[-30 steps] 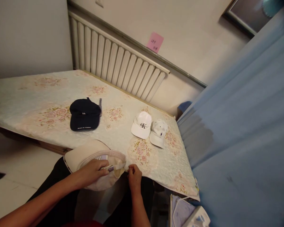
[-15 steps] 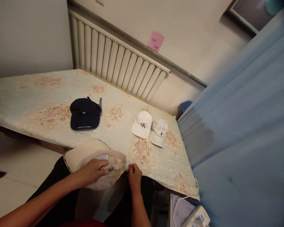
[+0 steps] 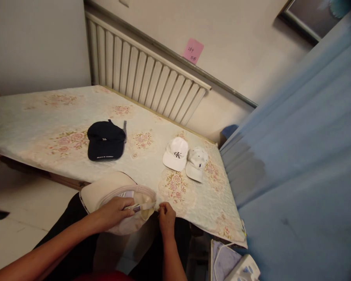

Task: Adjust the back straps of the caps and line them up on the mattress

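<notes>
A cream baseball cap [image 3: 108, 186] lies upturned over my lap, its hollow inside facing me and its brim to the left. My left hand [image 3: 117, 212] reaches into it, thumb and fingers closed on the back strap near the metal buckle [image 3: 137, 208]. Just right of the cap's edge, my right hand [image 3: 167, 220] is closed in a pinch; what its fingertips hold is too small to make out. Farther back on the floral cover rest a navy cap [image 3: 105, 140], a white cap with CK letters [image 3: 176, 154] and another white cap [image 3: 196, 164], these last two side by side.
The floral-covered bed [image 3: 143, 164] stretches before me, with a radiator [image 3: 146, 70] along its far side. A blue curtain [image 3: 292, 168] hangs at the right. A white appliance with a cord [image 3: 244, 269] sits low at the front right.
</notes>
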A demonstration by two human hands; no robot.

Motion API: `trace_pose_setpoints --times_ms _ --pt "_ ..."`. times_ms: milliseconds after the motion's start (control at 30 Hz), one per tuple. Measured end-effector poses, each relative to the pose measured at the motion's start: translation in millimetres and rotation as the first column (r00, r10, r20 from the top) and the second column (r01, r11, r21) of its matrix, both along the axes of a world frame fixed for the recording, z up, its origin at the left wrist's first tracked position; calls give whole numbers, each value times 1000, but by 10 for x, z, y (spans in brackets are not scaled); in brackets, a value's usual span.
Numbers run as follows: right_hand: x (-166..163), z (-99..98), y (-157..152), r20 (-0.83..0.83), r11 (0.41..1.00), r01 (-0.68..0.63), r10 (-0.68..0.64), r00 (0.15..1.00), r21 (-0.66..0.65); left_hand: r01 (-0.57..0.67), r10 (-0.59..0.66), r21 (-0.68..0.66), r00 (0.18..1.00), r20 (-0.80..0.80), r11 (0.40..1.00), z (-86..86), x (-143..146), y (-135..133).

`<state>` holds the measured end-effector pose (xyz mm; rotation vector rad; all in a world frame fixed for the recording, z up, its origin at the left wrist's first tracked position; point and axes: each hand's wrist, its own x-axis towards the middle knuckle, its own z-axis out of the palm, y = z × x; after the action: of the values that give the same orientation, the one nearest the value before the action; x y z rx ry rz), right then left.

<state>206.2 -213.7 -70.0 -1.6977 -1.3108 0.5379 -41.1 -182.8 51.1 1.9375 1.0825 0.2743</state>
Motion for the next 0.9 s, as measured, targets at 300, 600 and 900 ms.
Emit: trace_pose_setpoints --times_ms 300,600,900 --pt "4 -22 7 -26 1000 5 -4 1000 2 9 -9 11 1000 -7 1000 4 0 2" --pt "12 -52 7 -51 999 -10 8 999 -42 -14 14 -8 1000 1 1000 -18 4 -5" --pt "9 -52 15 -58 998 -19 15 998 -57 8 -7 -14 1000 18 1000 -72 -29 6"
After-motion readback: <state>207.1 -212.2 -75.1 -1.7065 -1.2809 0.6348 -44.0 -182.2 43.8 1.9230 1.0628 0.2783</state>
